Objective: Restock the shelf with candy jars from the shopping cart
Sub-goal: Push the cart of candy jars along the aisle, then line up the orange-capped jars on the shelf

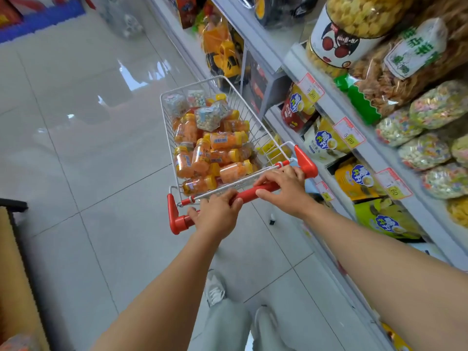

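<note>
Red cart handle [249,194], frame centre: left hand [217,215] and right hand [285,191], 2 grips wrapped round it. Plastic candy jars [210,158] likely light, rigid, slick; take by body.

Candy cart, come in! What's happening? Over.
Left hand, right hand gripping red plastic handle. Orange yellow-capped candy jars piled in white wire cart. Snack shelf alongside.
</note>
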### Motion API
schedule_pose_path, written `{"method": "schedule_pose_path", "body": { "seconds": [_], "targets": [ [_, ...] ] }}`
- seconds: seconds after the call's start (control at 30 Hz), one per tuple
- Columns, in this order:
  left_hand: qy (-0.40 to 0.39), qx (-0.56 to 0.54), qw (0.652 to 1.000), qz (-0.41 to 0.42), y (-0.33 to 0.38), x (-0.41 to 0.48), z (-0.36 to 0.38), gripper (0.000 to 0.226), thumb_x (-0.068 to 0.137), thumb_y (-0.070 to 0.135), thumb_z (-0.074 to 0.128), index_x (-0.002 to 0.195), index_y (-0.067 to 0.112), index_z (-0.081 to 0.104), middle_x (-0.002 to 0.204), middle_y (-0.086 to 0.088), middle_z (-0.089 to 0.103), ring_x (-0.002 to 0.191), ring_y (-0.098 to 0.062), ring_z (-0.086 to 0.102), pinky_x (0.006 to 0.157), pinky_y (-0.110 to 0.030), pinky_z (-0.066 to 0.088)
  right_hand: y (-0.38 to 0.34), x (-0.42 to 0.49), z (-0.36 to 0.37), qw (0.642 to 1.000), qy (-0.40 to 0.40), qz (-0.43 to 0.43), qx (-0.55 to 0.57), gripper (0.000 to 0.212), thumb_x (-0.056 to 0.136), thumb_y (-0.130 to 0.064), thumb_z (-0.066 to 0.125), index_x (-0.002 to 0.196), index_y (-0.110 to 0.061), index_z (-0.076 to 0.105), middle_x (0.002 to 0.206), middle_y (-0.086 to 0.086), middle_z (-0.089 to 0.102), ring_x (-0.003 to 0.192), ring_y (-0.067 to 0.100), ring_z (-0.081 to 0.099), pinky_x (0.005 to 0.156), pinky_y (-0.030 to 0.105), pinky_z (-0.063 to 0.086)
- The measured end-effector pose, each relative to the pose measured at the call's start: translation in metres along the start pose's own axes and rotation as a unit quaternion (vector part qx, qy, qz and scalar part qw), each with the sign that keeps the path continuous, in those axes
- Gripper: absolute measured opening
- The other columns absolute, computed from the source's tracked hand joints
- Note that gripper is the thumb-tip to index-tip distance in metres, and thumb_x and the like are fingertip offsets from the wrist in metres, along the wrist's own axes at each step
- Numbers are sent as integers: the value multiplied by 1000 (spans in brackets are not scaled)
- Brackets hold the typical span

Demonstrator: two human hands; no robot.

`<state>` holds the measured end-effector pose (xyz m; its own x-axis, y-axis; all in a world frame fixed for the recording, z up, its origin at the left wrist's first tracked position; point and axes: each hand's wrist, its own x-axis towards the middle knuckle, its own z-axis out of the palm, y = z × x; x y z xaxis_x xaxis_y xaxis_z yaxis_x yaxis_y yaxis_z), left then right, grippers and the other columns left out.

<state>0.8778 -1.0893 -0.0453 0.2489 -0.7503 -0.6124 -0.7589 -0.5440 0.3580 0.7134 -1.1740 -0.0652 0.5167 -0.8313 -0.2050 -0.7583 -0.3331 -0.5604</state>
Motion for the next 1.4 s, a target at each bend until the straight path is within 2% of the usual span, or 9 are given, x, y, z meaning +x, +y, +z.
{"method": "schedule_pose_path", "body": {
  "seconds": [0.27,0.43,0.57,0.7,0.93,1.07,1.2,1.3,1.4],
  "targets": [
    [-37,21,999,22,31,-3,10,36,101,49,26,132,39,40,114,-1,53,114,-26,45,103,-56,24,24,-1,-16,999,8,46,13,28,75,-66,48,81,-41,60,92,-20,58,107,16,40,93,27,17],
    [-76,11,997,20,50,-10,19,37,103,44,23,137,39,33,108,1,45,108,-21,41,102,-54,24,37,-13,-28,998,18,53,3,21,85,-50,60,85,-29,65,86,-20,53,110,17,39,103,26,9],
    [-93,20,995,30,52,-15,27,35,103,44,23,136,38,33,107,1,45,103,-19,39,101,-53,27,39,-25,-29,998,10,67,-6,28,83,-54,55,88,-29,66,86,-20,49,110,17,40,107,30,10],
    [-118,14,991,67,43,-7,30,35,100,49,29,128,35,44,102,-3,57,97,-23,55,92,-48,46,39,-31,-27,997,1,78,-16,19,88,-49,60,91,-31,66,93,-14,55,112,17,41,108,32,11],
    [91,39,987,124,21,44,-30,28,99,33,41,105,17,63,99,-7,66,83,-26,60,70,-38,54,15,4,-35,983,89,135,83,21,90,-33,63,107,-21,65,94,-6,66,96,15,57,92,36,42],
    [83,78,988,101,3,89,-53,34,97,34,45,120,11,57,119,-14,57,107,-32,52,84,-41,46,-2,43,-20,972,24,230,37,43,91,-37,60,130,-22,50,122,6,59,117,27,50,97,40,42],
    [22,173,980,101,-9,126,-58,57,95,53,41,127,7,51,137,-17,47,127,-35,36,103,-44,34,-7,64,10,944,-89,299,-104,50,99,-39,44,144,-19,32,143,10,45,141,27,25,113,42,17],
    [-25,219,970,106,-10,142,-56,78,89,70,31,130,6,49,150,-19,32,138,-37,23,113,-45,21,-6,72,31,922,-110,337,-153,48,97,-33,48,139,-15,36,140,8,48,138,26,27,113,45,11],
    [-44,206,973,89,-4,145,-56,75,86,73,36,120,8,55,153,-15,28,140,-36,18,113,-45,19,-8,76,32,913,-108,353,-173,50,88,-38,63,130,-15,46,135,8,48,128,28,34,109,46,19]
  ]
}}
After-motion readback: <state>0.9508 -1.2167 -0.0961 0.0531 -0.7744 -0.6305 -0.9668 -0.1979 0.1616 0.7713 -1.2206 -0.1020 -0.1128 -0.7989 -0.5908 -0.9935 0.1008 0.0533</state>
